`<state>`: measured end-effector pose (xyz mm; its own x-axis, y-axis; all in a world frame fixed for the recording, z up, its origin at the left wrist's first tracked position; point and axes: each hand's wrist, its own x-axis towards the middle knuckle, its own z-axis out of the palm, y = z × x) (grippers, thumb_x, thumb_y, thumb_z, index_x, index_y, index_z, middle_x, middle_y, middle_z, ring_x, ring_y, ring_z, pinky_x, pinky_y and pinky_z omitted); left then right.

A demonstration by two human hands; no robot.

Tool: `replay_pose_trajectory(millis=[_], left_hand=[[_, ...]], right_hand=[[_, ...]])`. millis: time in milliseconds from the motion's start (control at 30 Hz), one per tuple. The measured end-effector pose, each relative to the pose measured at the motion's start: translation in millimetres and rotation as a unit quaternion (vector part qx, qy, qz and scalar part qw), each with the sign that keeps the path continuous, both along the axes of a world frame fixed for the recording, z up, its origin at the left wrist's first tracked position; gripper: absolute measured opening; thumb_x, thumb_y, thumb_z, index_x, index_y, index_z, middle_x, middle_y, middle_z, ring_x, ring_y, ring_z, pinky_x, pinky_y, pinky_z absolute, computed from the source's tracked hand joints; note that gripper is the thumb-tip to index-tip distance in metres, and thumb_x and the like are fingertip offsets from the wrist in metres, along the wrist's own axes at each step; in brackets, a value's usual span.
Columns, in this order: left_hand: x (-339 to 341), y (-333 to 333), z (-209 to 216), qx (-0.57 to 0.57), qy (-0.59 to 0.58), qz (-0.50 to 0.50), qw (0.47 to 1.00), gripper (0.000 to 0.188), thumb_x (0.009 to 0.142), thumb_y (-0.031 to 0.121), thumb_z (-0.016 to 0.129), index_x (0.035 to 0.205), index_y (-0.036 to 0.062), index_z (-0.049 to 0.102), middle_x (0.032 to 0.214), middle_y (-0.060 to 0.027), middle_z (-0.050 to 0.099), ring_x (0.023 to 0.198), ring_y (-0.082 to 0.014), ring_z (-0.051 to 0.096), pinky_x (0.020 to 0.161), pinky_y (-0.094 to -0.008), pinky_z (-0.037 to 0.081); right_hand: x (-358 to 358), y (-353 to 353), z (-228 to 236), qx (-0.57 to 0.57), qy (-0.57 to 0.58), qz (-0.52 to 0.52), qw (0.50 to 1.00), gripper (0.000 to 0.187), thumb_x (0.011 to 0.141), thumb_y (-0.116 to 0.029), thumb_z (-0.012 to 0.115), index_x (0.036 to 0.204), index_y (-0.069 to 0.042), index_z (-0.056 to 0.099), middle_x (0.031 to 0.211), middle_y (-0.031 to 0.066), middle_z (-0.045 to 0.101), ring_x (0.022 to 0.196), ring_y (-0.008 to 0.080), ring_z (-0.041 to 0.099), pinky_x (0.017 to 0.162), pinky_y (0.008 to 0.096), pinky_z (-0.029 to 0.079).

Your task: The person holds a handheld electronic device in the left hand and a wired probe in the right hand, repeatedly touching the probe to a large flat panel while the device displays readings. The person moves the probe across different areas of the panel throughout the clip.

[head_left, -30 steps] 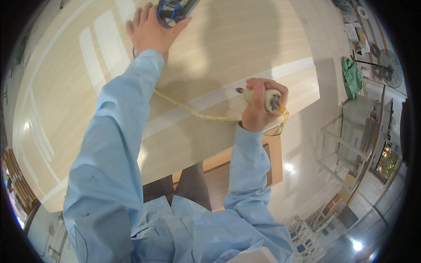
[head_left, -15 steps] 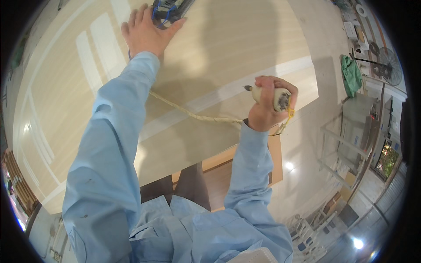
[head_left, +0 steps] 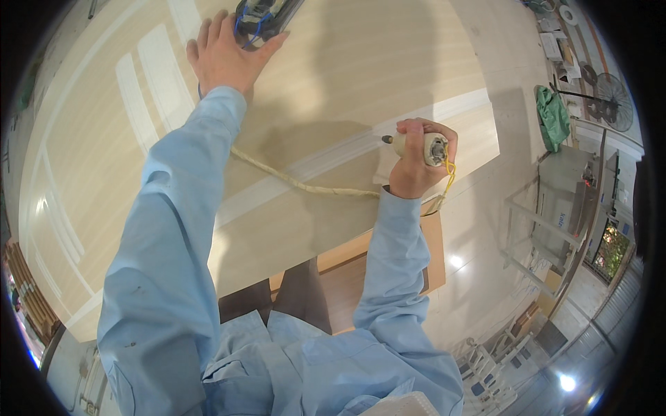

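Note:
My left hand [head_left: 232, 55] lies with fingers spread on a large pale board [head_left: 361, 76]. It is next to, and may touch, a dark device with blue wires [head_left: 263, 17] that the top edge cuts off. My right hand [head_left: 417, 166] is closed around a cream-coloured small rotary tool [head_left: 436, 148], held above the board near its right edge. A dark tip points left from the tool, and yellow wires hang from its other end. A cream wrapped cord [head_left: 298, 184] runs across the board between my two forearms.
Below the board's near edge is a brown wooden box or stool [head_left: 433, 253]. To the right stand a metal frame rack [head_left: 541, 222], a green bag [head_left: 552, 118] and a black fan [head_left: 612, 104]. White frames [head_left: 485, 374] are stacked at the lower right.
My right hand and the rotary tool have shifted slightly left, with the tool turned a little. My left hand has moved slightly left and down; the view has shifted a little too.

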<state>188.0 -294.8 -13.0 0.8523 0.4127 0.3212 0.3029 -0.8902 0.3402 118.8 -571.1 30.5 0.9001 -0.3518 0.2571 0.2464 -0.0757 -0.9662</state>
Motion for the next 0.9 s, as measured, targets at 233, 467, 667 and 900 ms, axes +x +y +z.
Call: replay_pose_trajectory(millis=[233,467,667,900], left_hand=[[-0.3,1.2,-5.9,0.001,-0.01,-0.005,1.0,0.104,0.077,0.076,0.073,0.148,0.0035,0.05,0.155,-0.0087,0.049,0.152,-0.0279,0.033,0.127,-0.0483,0.017],[2.4,1.5,-4.7,-0.004,-0.025,-0.016,1.0,0.102,0.078,0.077,0.07,0.147,0.0035,0.051,0.156,-0.011,0.048,0.152,-0.0302,0.033,0.126,-0.051,0.017],[2.0,1.8,-5.6,-0.003,-0.03,-0.015,0.999,0.104,0.077,0.077,0.07,0.147,0.0033,0.051,0.155,-0.0106,0.049,0.151,-0.03,0.033,0.126,-0.0507,0.017],[2.8,0.9,-4.4,0.014,-0.027,-0.003,1.0,0.099,0.076,0.072,0.076,0.147,0.0065,0.053,0.154,-0.0063,0.051,0.151,-0.0258,0.035,0.126,-0.0475,0.018]], right_hand=[[11.0,-1.5,2.1,0.022,-0.036,-0.045,0.998,0.019,0.089,0.004,0.069,0.098,0.0,0.053,0.086,0.0125,0.068,0.077,0.019,0.069,0.073,0.0322,0.059],[18.7,-10.2,7.2,-0.011,-0.011,-0.024,1.0,0.019,0.089,0.005,0.069,0.098,0.001,0.053,0.085,0.014,0.069,0.076,0.0181,0.069,0.071,0.0321,0.058],[18.8,-16.0,4.7,-0.026,-0.021,-0.035,0.999,0.02,0.089,0.004,0.071,0.097,0.0,0.053,0.085,0.0149,0.069,0.076,0.0191,0.069,0.071,0.0339,0.058],[24.0,-22.0,2.1,0.016,-0.049,-0.051,0.997,0.02,0.089,0.003,0.071,0.098,0.001,0.054,0.084,0.0147,0.069,0.077,0.0191,0.07,0.071,0.0332,0.058]])
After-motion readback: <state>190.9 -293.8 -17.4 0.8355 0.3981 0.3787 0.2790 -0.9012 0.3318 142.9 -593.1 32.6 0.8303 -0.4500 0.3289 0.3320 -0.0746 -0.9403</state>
